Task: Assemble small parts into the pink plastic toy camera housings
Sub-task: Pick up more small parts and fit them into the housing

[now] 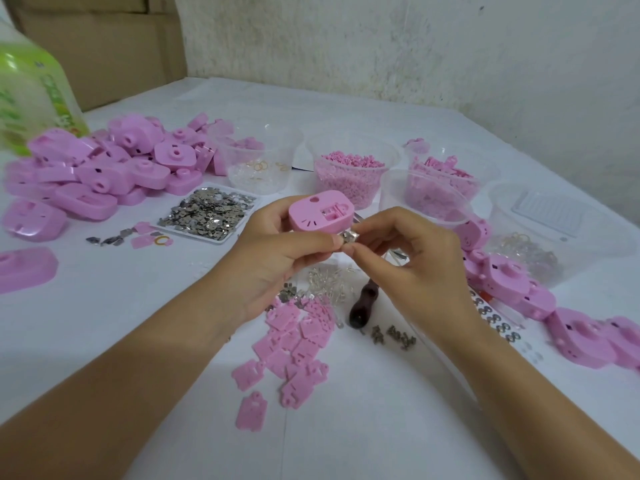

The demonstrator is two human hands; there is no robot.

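A rough whitish wall [415, 46] is seen behind, and cardboard boxes [104, 46] are stacked in the far left corner. Most of the view is filled by the white counter [104, 323], which is crowded. A pile [104, 168] of pink housings is heaped at the far left. A second row [519, 289] is strung down the right side and is cut off by the frame edge. A green bottle [31, 98] is cropped at the left edge and is too blurred for its label to be read. Clear tubs [394, 195] are set across the back. One is filled with pink pellets [349, 174], while what lies in the rightmost cannot be made out. A tray [218, 240] of metal bits is placed in front of the pile, and pink plates [294, 344] are scattered below the hands. One housing [322, 216] is held up above the middle of the counter in the left hand [273, 258], whose grip is curled round it. The grip of the right hand [408, 258] is closed in a pinch on a small shiny part [347, 237] at the housing's lower edge, and the part's shape cannot be told. A dark handle [362, 304] is half hidden under the right hand.
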